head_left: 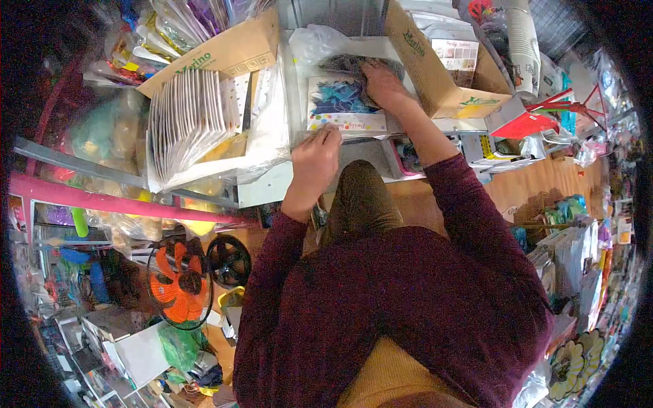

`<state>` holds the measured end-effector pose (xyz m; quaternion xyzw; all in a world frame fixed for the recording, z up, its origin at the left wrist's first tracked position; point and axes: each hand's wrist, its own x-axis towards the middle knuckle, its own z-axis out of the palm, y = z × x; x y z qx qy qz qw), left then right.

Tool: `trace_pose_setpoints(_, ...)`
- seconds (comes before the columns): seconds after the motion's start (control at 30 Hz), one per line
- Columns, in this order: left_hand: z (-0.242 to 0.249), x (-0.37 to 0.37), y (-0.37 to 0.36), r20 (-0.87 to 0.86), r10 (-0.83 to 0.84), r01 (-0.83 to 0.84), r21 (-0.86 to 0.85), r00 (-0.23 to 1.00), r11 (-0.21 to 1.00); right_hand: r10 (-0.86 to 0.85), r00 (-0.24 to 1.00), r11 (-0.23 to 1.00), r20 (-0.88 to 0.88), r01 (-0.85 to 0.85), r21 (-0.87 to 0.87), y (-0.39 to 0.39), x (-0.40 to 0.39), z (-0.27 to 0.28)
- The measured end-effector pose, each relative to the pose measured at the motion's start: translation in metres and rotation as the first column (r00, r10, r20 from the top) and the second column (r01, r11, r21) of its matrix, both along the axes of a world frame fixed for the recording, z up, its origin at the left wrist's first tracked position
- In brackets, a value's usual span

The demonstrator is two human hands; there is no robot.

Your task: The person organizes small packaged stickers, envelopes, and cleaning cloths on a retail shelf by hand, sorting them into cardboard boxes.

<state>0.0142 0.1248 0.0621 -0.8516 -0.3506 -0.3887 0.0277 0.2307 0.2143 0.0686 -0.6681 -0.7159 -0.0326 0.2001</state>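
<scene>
A flat clear packet (340, 123) with a white "Party" card, coloured dots and blue shiny contents lies on white plastic wrapping in front of me. My left hand (317, 160) pinches its near edge, with fingers closed. Across the far right side of the packet reaches my right hand (386, 87). Its fingers lie over a dark, glossy pack (347, 64) behind the blue contents; the fingertips are partly lost against it. What that dark pack holds cannot be made out.
To the left stands an open cardboard box (262, 51) with a tight row of white card packets (187, 122). Another cardboard box (425, 71) is at right, beside stacked paper cups (522, 54). An orange-bladed fan (178, 284) stands on the floor at lower left.
</scene>
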Motion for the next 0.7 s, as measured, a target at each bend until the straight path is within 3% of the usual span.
trace_pose_setpoints(0.03, -0.001, 0.001, 0.000, 0.003, 0.000, -0.001, 0.002, 1.000, 1.000, 0.000, 1.000, 1.000, 0.003, -0.001, 0.002, -0.002, 0.000, -0.009)
trace_pose_setpoints(0.1, -0.002, 0.001, 0.000, 0.019, 0.009, -0.008, -0.029, 1.000, 1.000, 0.192, 0.981, 0.970, -0.041, -0.183, 0.161, -0.002, 0.002, -0.035)
trace_pose_setpoints(0.17, 0.001, -0.001, 0.002, 0.017, -0.013, 0.014, -0.064, 1.000, 0.998, 0.241, 0.969, 0.953, -0.051, -0.246, -0.178, -0.046, -0.032, -0.004)
trace_pose_setpoints(0.2, 0.001, -0.002, 0.001, 0.006, -0.041, 0.042, -0.113, 0.999, 0.993, 0.237, 0.970, 0.953, -0.050, -0.242, -0.183, -0.060, -0.043, 0.003)
trace_pose_setpoints(0.27, 0.002, -0.004, 0.000, -0.048, -0.044, 0.037, -0.130, 0.998, 0.991, 0.594, 0.805, 0.790, 0.001, -0.584, 0.187, -0.080, -0.053, 0.009)
trace_pose_setpoints(0.33, 0.002, -0.004, 0.000, -0.110, -0.054, 0.038, -0.140, 0.992, 0.989, 0.580, 0.814, 0.807, -0.032, -0.569, 0.158, -0.082, -0.048, 0.010)
trace_pose_setpoints(0.43, 0.001, -0.004, 0.001, -0.050, -0.073, 0.066, -0.135, 0.996, 0.989, 0.529, 0.847, 0.842, -0.057, -0.516, 0.157, -0.073, -0.039, 0.000)
trace_pose_setpoints(0.5, -0.004, -0.001, 0.004, 0.026, -0.052, 0.052, -0.006, 0.998, 0.999, 0.487, 0.871, 0.864, -0.061, -0.471, 0.179, -0.057, -0.029, -0.008)
trace_pose_setpoints(0.57, -0.009, -0.003, 0.005, 0.006, -0.055, 0.055, -0.014, 0.998, 0.998, 0.181, 0.971, 0.980, -0.155, -0.192, -0.058, -0.038, -0.015, -0.010)
trace_pose_setpoints(0.6, -0.010, -0.004, 0.006, -0.006, -0.061, 0.061, -0.012, 0.998, 0.998, 0.190, 0.970, 0.978, -0.153, -0.200, -0.054, -0.034, -0.013, -0.013)
trace_pose_setpoints(0.67, -0.005, -0.002, 0.005, 0.034, -0.068, 0.068, 0.006, 0.997, 0.998, 0.291, 0.953, 0.946, -0.083, -0.274, 0.172, -0.030, -0.015, -0.008)
trace_pose_setpoints(0.7, -0.002, -0.002, 0.004, 0.070, -0.085, 0.084, 0.017, 0.994, 0.996, 0.292, 0.953, 0.946, -0.079, -0.275, 0.174, -0.035, -0.020, -0.011)
